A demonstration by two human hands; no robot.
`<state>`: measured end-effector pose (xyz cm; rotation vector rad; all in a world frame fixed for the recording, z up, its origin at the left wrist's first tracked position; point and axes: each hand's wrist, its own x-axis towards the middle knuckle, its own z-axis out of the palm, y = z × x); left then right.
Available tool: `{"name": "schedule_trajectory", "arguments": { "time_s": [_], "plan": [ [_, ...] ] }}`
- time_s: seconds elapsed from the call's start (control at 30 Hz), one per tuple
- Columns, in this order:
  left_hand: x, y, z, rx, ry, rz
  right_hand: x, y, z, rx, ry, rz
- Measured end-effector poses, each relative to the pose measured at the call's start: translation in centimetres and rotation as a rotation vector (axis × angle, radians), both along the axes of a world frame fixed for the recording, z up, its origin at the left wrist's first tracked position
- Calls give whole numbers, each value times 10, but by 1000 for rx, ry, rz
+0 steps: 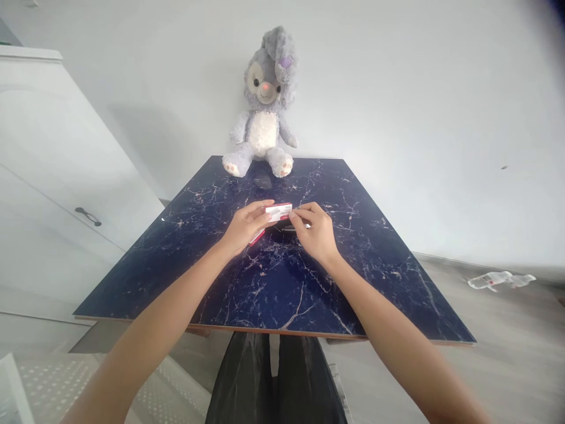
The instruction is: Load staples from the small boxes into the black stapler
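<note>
Between my two hands, a little above the table, is a small white and red box with print too fine to read. My left hand grips its left end between thumb and fingers. The thumb and fingertips of my right hand pinch its right end. Below my left hand, a second red and white box shows in part, the rest covered by the hand. Just under the held box, partly behind my right fingers, lies a thin dark and silvery object whose kind I cannot make out.
A dark blue marbled table stands before me. At its far edge a grey plush rabbit sits against the wall, with a dark oval item near its feet. A white cabinet is on the left; clear plastic bottles lie on the floor at right.
</note>
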<state>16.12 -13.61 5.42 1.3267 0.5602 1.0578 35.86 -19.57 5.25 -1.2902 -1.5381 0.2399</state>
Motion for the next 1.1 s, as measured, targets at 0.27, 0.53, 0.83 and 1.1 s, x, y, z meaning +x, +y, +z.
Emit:
{"name": "schedule_trajectory", "arguments": {
  "time_s": [0.27, 0.53, 0.83, 1.1],
  "plan": [
    [2, 10, -6, -1, -14, 160, 12, 8, -5, -61, 114, 64],
    [-26, 49, -22, 41, 357, 568, 27, 16, -8, -91, 396, -30],
    [-25, 39, -24, 475, 620, 516, 60, 35, -9, -361, 697, -60],
    [-5, 24, -30, 683, 583, 202, 61, 32, -8, -438, 536, 83]
  ]
}}
